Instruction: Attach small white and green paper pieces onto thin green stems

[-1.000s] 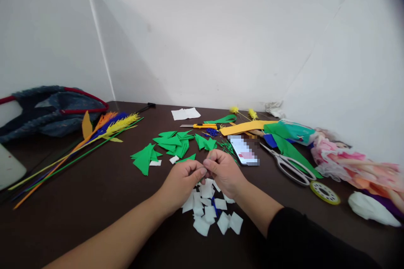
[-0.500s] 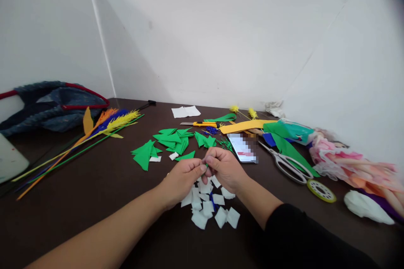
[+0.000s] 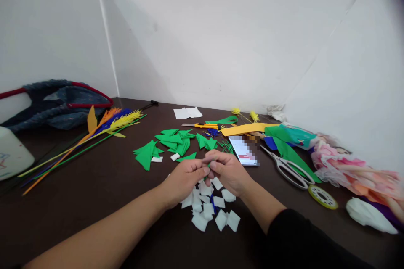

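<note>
My left hand (image 3: pixel 184 178) and my right hand (image 3: pixel 227 171) meet fingertip to fingertip over the dark table (image 3: pixel 94 185). Both are pinched on a small green piece (image 3: pixel 207 165) that barely shows between the fingers. Under the hands lies a heap of several small white paper squares (image 3: pixel 211 212) with a bit of blue among them. Just beyond the hands lie several green paper triangles (image 3: pixel 172 141) and another green pile (image 3: pixel 145 154) further left.
A phone (image 3: pixel 243 150), scissors (image 3: pixel 288 169), a tape roll (image 3: pixel 322 196), a yellow utility knife (image 3: pixel 202 125), a yellow strip (image 3: pixel 249 128) and dolls (image 3: pixel 353 168) lie to the right. Coloured feather stems (image 3: pixel 94 130), a denim bag (image 3: pixel 57 103) and a white container (image 3: pixel 12 151) are to the left.
Both hands have stayed pinched together on the green piece with small finger shifts. The view has drifted slightly, and the white container at the left edge has come further into view.
</note>
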A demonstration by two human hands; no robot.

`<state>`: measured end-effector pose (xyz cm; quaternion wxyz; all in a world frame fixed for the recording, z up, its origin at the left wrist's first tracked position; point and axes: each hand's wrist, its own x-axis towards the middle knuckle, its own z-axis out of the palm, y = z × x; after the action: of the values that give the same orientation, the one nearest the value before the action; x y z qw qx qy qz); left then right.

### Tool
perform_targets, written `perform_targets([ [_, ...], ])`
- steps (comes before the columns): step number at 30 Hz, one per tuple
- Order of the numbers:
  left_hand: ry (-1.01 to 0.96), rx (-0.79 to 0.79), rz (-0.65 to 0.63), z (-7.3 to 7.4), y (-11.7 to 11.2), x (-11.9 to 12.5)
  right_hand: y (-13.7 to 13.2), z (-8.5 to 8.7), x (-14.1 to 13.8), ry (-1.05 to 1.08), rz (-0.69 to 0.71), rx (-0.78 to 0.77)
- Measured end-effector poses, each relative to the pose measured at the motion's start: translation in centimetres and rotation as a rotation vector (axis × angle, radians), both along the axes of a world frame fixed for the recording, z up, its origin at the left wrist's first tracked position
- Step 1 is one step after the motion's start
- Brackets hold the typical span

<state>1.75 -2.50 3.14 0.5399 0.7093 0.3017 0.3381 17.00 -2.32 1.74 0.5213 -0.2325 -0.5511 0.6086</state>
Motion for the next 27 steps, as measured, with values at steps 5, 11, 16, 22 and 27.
perform_targets([
  [5, 0.019, -0.058, 0.005, -0.1, -0.1, 0.2, 0.2, -0.3, 0.1, -0.031, -0.077, 0.054],
  [11, 0.141, 0.08, 0.028, -0.5, 0.3, 0.2, 0.5, -0.8, 0.1, -0.146, -0.333, 0.077],
  [16, 0.31, 0.332, 0.149, -0.3, 0.5, 0.4, 0.5, -0.7, 0.0, -0.242, -0.425, 0.134],
  [22, 0.502, 0.557, 0.262, -0.2, 0.4, 0.4, 0.6, -0.8, -0.2, -0.262, -0.479, 0.134],
  [27, 0.521, 0.685, 0.337, -0.5, 0.3, 0.4, 0.7, -1.1, -0.5, -0.226, -0.517, 0.092],
])
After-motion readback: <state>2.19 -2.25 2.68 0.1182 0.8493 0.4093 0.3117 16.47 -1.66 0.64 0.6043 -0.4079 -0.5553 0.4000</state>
